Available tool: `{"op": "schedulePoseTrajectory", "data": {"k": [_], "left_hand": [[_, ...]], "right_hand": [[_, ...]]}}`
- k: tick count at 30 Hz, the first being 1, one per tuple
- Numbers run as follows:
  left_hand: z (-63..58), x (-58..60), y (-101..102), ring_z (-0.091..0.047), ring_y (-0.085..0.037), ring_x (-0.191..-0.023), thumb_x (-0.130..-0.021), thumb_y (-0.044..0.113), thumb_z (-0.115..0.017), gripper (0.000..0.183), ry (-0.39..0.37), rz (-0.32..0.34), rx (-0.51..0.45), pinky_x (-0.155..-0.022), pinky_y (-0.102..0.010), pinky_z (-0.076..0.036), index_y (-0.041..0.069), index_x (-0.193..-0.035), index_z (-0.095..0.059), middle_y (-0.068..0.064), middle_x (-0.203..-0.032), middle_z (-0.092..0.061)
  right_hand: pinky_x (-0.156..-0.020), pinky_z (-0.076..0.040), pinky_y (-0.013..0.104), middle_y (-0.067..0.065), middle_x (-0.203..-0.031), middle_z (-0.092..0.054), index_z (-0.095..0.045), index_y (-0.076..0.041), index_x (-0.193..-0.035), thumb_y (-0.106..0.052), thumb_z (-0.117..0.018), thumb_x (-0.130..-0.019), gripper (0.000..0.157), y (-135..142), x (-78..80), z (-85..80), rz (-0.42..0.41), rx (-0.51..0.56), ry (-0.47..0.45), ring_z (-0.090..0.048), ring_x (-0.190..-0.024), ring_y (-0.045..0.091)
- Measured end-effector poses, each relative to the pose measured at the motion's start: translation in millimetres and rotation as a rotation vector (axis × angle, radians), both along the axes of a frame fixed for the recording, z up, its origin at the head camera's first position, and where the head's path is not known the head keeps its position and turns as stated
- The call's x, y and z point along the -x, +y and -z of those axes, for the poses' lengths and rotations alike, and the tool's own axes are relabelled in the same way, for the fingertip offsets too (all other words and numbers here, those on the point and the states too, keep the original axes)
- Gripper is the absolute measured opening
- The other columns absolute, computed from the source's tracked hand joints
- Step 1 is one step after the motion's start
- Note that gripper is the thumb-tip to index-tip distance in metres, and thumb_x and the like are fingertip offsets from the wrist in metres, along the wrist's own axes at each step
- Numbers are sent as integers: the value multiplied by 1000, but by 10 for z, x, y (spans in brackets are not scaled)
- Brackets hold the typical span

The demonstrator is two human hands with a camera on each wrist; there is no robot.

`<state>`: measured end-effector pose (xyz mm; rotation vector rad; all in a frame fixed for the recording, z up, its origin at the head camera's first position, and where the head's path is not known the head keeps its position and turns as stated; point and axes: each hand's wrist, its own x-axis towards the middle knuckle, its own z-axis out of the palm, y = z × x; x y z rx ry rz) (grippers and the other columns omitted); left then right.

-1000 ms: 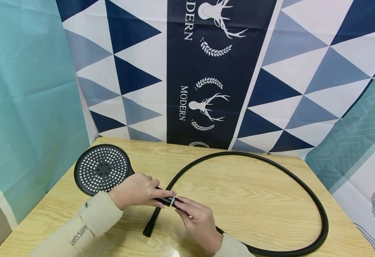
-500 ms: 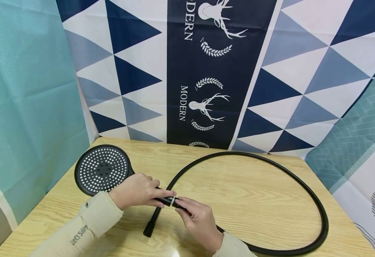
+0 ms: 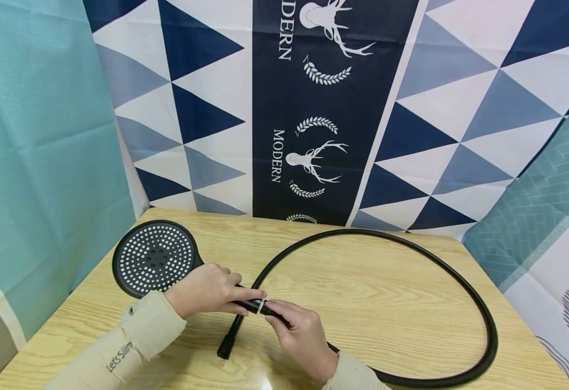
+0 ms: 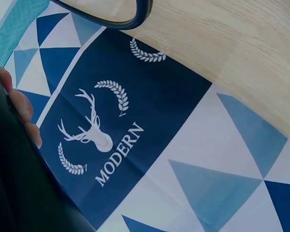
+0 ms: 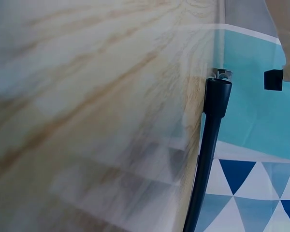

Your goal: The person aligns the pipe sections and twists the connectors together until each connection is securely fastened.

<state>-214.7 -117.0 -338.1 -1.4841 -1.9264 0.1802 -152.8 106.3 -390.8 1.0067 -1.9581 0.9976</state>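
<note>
A wood-grain table (image 3: 362,292) carries a long black hose (image 3: 492,338), curving in a broad loop on the right. The black shower head (image 3: 155,259) is to the left of both hands, its perforated face showing; its handle passes through the left hand (image 3: 211,290), which grips it, toward the right hand (image 3: 301,336), pinching a black end piece (image 3: 269,310). The hose's end fitting (image 3: 225,346) lies nearer the person, between the hands. A white ring (image 3: 261,306) shows at the joint
</note>
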Motion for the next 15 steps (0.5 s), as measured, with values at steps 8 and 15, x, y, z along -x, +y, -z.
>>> {"op": "schedulePoseTrajectory", "data": {"k": [8,15], "left_hand": [[-11,-2,7,-39,-5,-43,-75,56,-71,42,7,9,5,-40,-18,-34,32,-110,-69,7,-60,-46],[-10,-8,13,-38,-5,-42,-74,56,-72,43,11,10,11,-40,-17,-33,33,-110,-68,7,-60,-45]], "right_hand": [[-71,-52,18,16,-91,-71,-70,7,-96,11,-78,-67,31,4,-14,-19,0,-6,-11,-71,-80,24],[-70,-52,17,16,-91,-71,-70,7,-97,12,-77,-69,29,13,-23,-12,-22,13,-64,-71,-81,24]]}}
